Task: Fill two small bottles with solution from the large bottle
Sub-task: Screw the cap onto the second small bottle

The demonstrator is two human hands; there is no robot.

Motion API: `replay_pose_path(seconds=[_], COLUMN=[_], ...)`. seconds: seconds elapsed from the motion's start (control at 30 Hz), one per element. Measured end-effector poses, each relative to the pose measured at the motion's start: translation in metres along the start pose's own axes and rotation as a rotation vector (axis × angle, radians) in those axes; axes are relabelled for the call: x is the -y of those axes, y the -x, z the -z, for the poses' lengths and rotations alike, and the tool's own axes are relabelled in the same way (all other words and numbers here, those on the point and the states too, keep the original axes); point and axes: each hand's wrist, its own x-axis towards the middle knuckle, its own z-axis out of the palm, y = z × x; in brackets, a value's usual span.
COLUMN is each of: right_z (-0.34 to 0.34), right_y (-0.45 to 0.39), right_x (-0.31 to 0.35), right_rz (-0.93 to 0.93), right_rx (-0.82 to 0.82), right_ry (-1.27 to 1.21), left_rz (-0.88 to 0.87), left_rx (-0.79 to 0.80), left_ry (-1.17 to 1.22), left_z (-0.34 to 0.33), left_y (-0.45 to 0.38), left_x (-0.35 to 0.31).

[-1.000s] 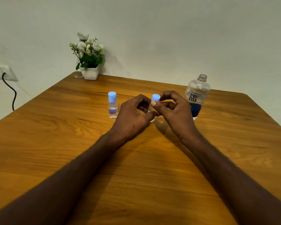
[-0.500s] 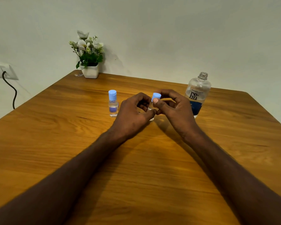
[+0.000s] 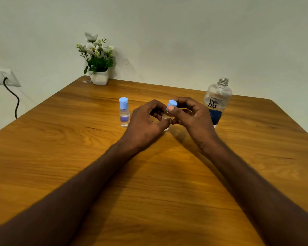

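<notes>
Left hand [image 3: 146, 121] wrapped round the small bottle [image 3: 166, 116] mid-table to steady it, right hand [image 3: 194, 118] pinching its blue cap [image 3: 172, 104], probably for twisting. Large bottle [image 3: 217, 102] uncapped just beside, second small bottle [image 3: 124, 112] capped to the left.

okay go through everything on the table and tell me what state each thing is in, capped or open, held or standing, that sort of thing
Large bottle: upright, cap off, neck open.
Free small bottle: upright, blue cap on, untouched.
Held small bottle: mostly hidden between both hands.
Blue cap: tilted, pinched by the right hand's fingers.
Left hand: closed around the held bottle's body.
Right hand: gripping the cap.
Flower pot: upright by the wall.
</notes>
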Motion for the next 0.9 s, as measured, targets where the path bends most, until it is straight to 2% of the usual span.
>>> replay_pose_path(seconds=[0.27, 0.43, 0.63, 0.73, 0.83, 0.9], right_z=[0.0, -0.001, 0.004, 0.006, 0.011, 0.013], right_y=[-0.001, -0.001, -0.005, -0.006, -0.007, -0.006], right_x=[-0.001, -0.002, -0.002, -0.001, 0.001, 0.002], right_rz=[-0.008, 0.005, -0.019, -0.031, -0.021, -0.036], right_rx=[0.034, -0.017, -0.045, -0.007, 0.065, 0.093], right_ry=[-0.011, 0.019, -0.085, -0.091, 0.005, -0.025], left_rz=[0.014, 0.003, 0.06, 0.057, 0.077, 0.087], left_rx=[0.002, 0.019, 0.089, 0.149, 0.208, 0.237], left_ry=[0.015, 0.022, 0.083, 0.066, 0.13, 0.183], left_z=[0.0, 0.0, 0.001, -0.001, -0.002, -0.001], left_y=[-0.001, -0.001, -0.003, -0.004, -0.003, -0.003], left_x=[-0.001, -0.001, 0.004, 0.007, 0.011, 0.012])
